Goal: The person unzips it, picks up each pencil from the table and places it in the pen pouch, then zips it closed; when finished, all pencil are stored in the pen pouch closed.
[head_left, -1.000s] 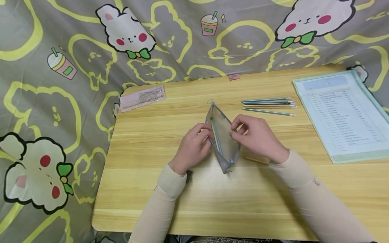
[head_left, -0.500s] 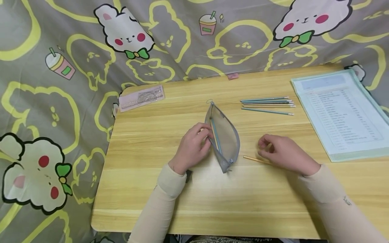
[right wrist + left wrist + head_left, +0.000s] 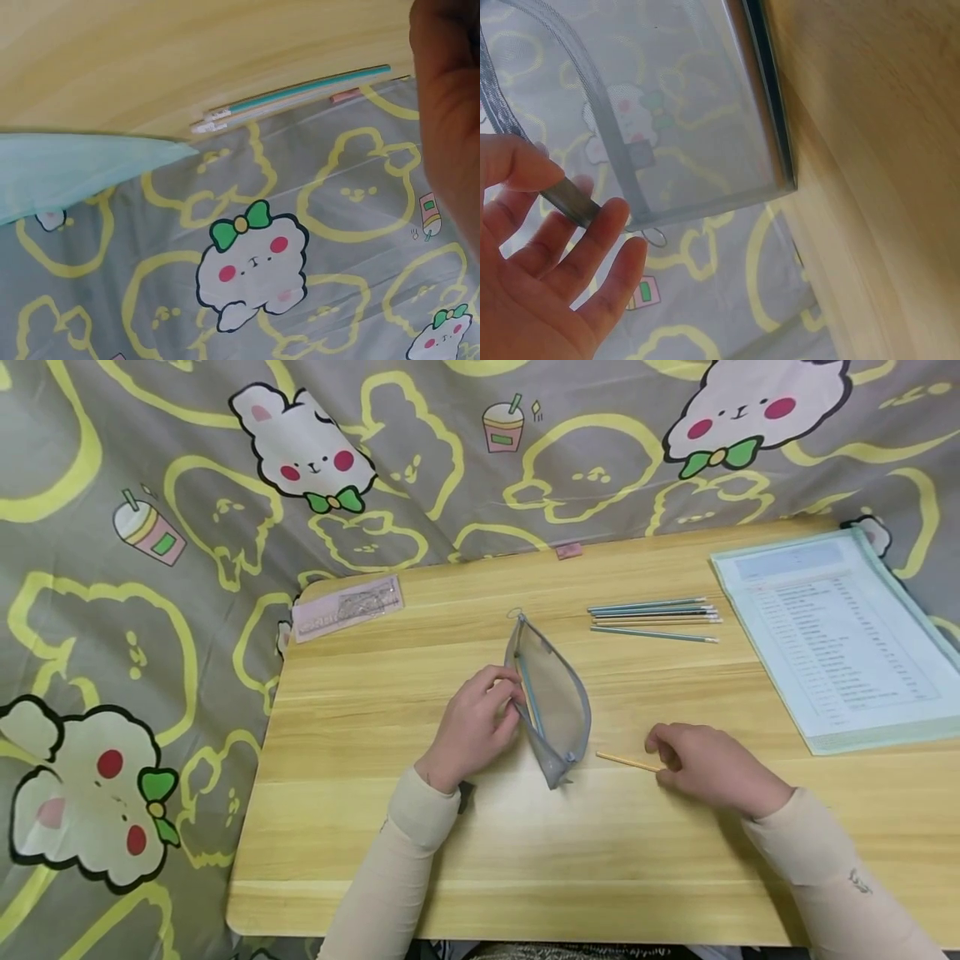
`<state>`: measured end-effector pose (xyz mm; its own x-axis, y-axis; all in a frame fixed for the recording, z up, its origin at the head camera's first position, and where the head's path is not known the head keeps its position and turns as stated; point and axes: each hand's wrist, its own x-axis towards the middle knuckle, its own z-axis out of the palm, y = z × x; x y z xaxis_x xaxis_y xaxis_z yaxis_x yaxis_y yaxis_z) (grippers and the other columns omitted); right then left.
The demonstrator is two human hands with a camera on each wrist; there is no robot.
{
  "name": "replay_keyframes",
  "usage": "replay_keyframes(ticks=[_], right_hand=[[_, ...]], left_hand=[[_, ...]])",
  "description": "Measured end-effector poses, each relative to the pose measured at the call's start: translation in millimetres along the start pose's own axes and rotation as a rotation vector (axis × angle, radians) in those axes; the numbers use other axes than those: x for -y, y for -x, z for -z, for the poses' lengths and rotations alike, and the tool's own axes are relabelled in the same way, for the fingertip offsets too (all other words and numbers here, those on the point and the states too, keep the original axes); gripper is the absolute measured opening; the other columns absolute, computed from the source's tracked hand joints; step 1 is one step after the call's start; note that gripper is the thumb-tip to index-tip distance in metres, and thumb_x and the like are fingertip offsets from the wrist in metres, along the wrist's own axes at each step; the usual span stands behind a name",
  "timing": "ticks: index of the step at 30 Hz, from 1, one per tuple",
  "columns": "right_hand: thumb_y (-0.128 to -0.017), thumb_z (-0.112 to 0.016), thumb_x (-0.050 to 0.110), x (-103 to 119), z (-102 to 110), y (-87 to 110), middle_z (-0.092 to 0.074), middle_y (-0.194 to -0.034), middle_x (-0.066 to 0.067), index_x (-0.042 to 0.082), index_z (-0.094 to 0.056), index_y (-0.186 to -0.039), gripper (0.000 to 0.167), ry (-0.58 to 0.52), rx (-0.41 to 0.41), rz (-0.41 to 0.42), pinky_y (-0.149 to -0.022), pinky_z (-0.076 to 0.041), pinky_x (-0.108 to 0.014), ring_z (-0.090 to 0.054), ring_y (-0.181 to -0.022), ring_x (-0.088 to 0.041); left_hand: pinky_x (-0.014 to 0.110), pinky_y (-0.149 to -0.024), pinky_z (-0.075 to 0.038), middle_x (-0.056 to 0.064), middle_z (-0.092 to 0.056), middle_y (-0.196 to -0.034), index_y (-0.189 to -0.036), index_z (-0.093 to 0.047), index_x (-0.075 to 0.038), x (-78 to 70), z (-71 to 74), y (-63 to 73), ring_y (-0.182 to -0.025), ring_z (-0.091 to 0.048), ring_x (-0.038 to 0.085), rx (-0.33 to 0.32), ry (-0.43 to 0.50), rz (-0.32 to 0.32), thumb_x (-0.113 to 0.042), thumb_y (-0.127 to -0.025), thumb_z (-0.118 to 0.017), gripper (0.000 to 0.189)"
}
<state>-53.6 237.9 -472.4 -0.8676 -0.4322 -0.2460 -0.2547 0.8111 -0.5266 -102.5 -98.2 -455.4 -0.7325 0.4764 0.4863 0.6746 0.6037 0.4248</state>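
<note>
My left hand (image 3: pixel 474 722) pinches one edge of a grey mesh zip pencil case (image 3: pixel 564 697), whose mouth gapes open on the table. In the left wrist view thumb and fingertips grip the rim strip (image 3: pixel 574 202). Inside the case lie a blue pencil (image 3: pixel 529 685) and a tan one beside it. My right hand (image 3: pixel 712 768) is low over the table, right of the case, fingers bent. Its thumb tip is at the near end of a tan pencil (image 3: pixel 626 762); the palm hides whether the fingers pinch it. The right wrist view catches only part of this hand.
Several pencils (image 3: pixel 652 620) with white ends lie behind the right hand. A printed sheet in a pale green sleeve (image 3: pixel 840 635) lies at the right. A pink packet (image 3: pixel 347 608) is at the back left, a small pink block (image 3: pixel 569 551) against the patterned curtain (image 3: pixel 420 460).
My right hand has left the case's far rim and moved right and down to the tan pencil, which has shifted slightly toward me. The left hand keeps hold of the case.
</note>
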Motion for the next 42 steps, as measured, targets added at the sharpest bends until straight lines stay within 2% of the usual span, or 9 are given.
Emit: replay_keyframes(ticks=[10, 14, 20, 26, 31, 37, 42], right_hand=[[-0.079, -0.076, 0.007, -1, 0, -4.1, -0.048, -0.07, 0.008, 0.015, -0.063, -0.094, 0.021, 0.059, -0.003, 0.006, -0.064, -0.042, -0.03, -0.046, -0.067, -0.011], [-0.078, -0.076, 0.007, 1, 2, -8.4, -0.049, -0.07, 0.007, 0.015, -0.062, -0.093, 0.021, 0.027, -0.011, -0.002, -0.063, -0.04, -0.029, -0.046, -0.067, -0.011], [-0.081, -0.073, 0.008, 11, 16, -16.9, -0.056, -0.075, 0.007, 0.01, -0.065, -0.099, 0.02, -0.039, -0.047, 0.0, -0.062, -0.041, -0.026, -0.049, -0.067, -0.01], [-0.087, -0.072, 0.007, 29, 38, -28.2, -0.064, -0.082, 0.004, 0.001, -0.066, -0.113, 0.028, -0.087, -0.159, 0.044, -0.063, -0.047, -0.024, -0.055, -0.07, -0.009], [-0.088, -0.072, 0.009, 52, 51, -38.9, -0.068, -0.087, 0.003, 0.007, -0.067, -0.111, 0.024, -0.159, -0.237, 0.067, -0.065, -0.049, -0.022, -0.06, -0.074, -0.009], [-0.089, -0.069, 0.011, 82, 57, -54.6, -0.069, -0.088, 0.003, 0.012, -0.069, -0.105, 0.016, -0.231, -0.247, 0.095, -0.067, -0.05, -0.02, -0.063, -0.077, -0.01], [-0.09, -0.069, 0.012, 97, 58, -69.4, -0.07, -0.086, 0.002, 0.013, -0.069, -0.102, 0.012, -0.26, -0.233, 0.114, -0.066, -0.05, -0.023, -0.064, -0.076, -0.013]], left_hand=[[0.037, -0.092, -0.06, 0.01, -0.071, -0.116, -0.092, -0.068, -0.006, 2.4, 0.0, 2.0, -0.107, -0.071, 0.026, -0.005, 0.001, -0.004, 0.003, -0.088, -0.066, 0.01], [0.037, -0.092, -0.06, 0.01, -0.071, -0.116, -0.092, -0.068, -0.006, 3.2, 0.4, 2.4, -0.108, -0.071, 0.026, -0.008, -0.002, -0.008, 0.003, -0.089, -0.065, 0.01], [0.037, -0.093, -0.06, 0.01, -0.071, -0.115, -0.091, -0.068, -0.006, 4.6, 1.3, 2.4, -0.108, -0.071, 0.026, -0.015, -0.008, -0.016, 0.003, -0.09, -0.065, 0.009], [0.037, -0.093, -0.06, 0.009, -0.07, -0.116, -0.092, -0.068, -0.007, 5.0, 2.0, 2.6, -0.107, -0.071, 0.026, -0.002, 0.0, -0.002, 0.002, -0.09, -0.065, 0.01], [0.038, -0.093, -0.059, 0.009, -0.07, -0.116, -0.092, -0.068, -0.007, 5.1, 2.5, 2.9, -0.107, -0.07, 0.026, 0.007, 0.006, 0.013, 0.002, -0.089, -0.064, 0.011], [0.038, -0.092, -0.06, 0.009, -0.07, -0.116, -0.092, -0.067, -0.008, 5.9, 1.5, 2.8, -0.106, -0.071, 0.026, -0.001, 0.005, 0.0, 0.002, -0.089, -0.064, 0.01], [0.038, -0.092, -0.059, 0.009, -0.071, -0.117, -0.092, -0.067, -0.008, 6.3, 1.0, 2.8, -0.107, -0.071, 0.026, -0.003, 0.008, -0.002, 0.002, -0.088, -0.064, 0.011]])
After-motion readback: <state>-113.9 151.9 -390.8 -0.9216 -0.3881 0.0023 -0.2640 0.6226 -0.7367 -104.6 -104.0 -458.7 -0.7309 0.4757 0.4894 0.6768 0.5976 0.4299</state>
